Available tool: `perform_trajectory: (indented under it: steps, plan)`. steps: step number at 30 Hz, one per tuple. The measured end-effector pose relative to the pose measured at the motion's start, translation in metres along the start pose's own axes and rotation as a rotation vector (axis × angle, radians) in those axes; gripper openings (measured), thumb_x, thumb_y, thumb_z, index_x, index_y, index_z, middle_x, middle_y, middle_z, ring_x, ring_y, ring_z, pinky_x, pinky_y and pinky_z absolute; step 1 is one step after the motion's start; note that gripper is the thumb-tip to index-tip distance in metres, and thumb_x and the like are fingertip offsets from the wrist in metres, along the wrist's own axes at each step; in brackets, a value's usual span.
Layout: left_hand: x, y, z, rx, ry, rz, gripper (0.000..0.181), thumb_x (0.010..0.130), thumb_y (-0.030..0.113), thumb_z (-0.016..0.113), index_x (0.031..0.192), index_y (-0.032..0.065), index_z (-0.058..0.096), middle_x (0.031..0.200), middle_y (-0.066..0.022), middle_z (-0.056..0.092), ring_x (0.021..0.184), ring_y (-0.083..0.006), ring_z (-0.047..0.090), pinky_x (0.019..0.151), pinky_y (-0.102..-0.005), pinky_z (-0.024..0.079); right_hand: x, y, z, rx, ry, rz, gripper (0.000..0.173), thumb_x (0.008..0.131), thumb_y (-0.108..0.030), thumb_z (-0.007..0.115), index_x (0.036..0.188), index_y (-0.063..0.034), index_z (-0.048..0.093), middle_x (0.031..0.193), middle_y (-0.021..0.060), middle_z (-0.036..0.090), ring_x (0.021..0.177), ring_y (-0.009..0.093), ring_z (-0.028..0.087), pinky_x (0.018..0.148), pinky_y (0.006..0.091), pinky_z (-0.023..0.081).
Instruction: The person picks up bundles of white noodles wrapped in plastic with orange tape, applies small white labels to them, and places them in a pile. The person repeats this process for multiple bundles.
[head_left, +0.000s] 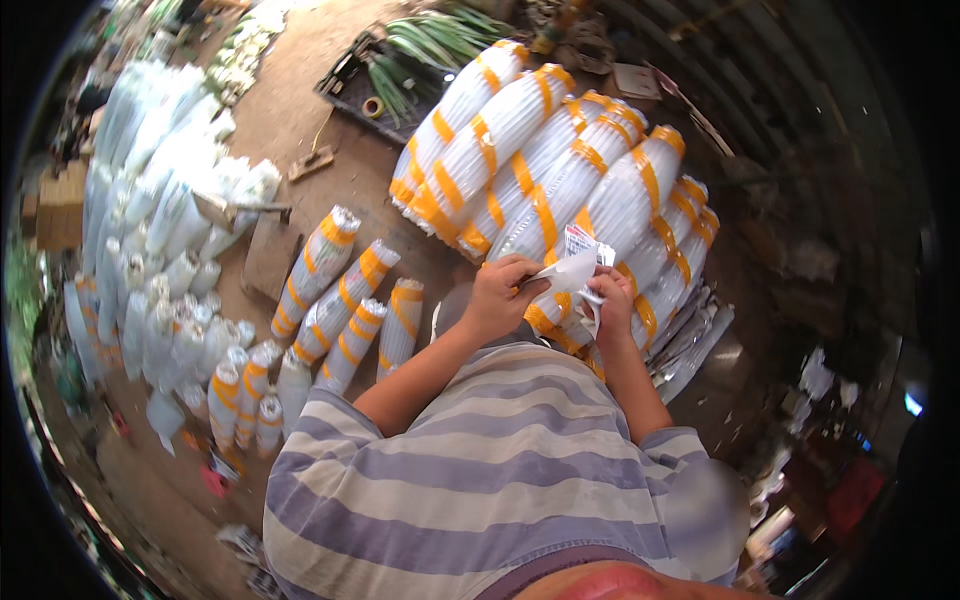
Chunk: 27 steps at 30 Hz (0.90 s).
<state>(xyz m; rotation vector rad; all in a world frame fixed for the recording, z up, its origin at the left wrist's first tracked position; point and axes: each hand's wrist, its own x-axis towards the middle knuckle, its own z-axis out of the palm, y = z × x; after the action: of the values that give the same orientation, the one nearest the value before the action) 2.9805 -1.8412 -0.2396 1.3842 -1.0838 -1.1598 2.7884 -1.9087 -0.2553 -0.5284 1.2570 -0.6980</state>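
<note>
In front of my belly, my left hand (501, 294) pinches the left end of a white paper sheet (570, 271), perhaps a label seen from its back. My right hand (613, 298) grips several printed labels (589, 246) just beside it, and the sheet spans the gap between both hands. Just beyond the labels lies a row of large plastic-wrapped bundles (517, 154), bound with spirals of orange tape. What the bundles contain is unclear through the wrap.
Smaller taped bundles (349, 296) stand to the left. Farther left are many clear-wrapped bundles (150, 172) and cardboard boxes (61, 206). A black crate (349, 94) holds long green stalks and a tape roll (372, 107). A wooden piece (310, 163) lies on the dirt floor.
</note>
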Motion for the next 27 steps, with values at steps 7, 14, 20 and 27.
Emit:
perform_trajectory:
  steps: [7,14,20,27]
  plan:
    - [-0.002,0.034,0.081,-0.069,-0.157,0.051,0.023,0.078,-0.005,0.067,0.099,-0.0015,0.059,0.082,-0.0080,0.069,0.076,-0.0105,0.066,0.068,-0.0239,0.052,0.000,-0.007,-0.027,0.746,-0.133,0.054,0.020,0.083,-0.007,0.052,0.102,-0.0014,0.052,0.077,0.0124,0.058,0.063,0.021,0.056,0.055,0.0277,0.045]
    - [0.007,0.026,0.120,0.314,-0.082,0.313,0.033,0.069,0.000,0.070,0.092,0.0074,0.048,0.079,-0.0072,0.056,0.065,-0.0206,0.057,0.057,-0.0328,0.045,-0.049,-0.022,-0.034,0.856,0.056,-0.107,0.022,0.083,-0.010,0.054,0.103,-0.0010,0.051,0.073,0.0138,0.057,0.065,0.024,0.058,0.062,0.0352,0.049]
    - [0.003,0.057,0.137,0.597,-0.309,0.569,0.037,0.070,0.010,0.075,0.098,0.0058,0.051,0.088,-0.0113,0.056,0.075,-0.0291,0.058,0.065,-0.0383,0.048,-0.049,-0.011,-0.076,0.867,0.134,-0.304,0.016,0.079,-0.004,0.055,0.094,0.0009,0.058,0.078,0.0104,0.059,0.052,0.018,0.055,0.043,0.0328,0.044]
    - [0.024,0.108,0.138,0.208,-0.311,0.159,0.041,0.074,0.011,0.079,0.104,-0.0033,0.054,0.095,-0.0060,0.058,0.082,-0.0111,0.057,0.070,-0.0234,0.049,-0.087,-0.036,-0.099,0.051,0.171,-0.814,0.013,0.076,0.003,0.059,0.088,0.0021,0.064,0.083,0.0049,0.065,0.077,0.010,0.059,0.072,0.0234,0.049]
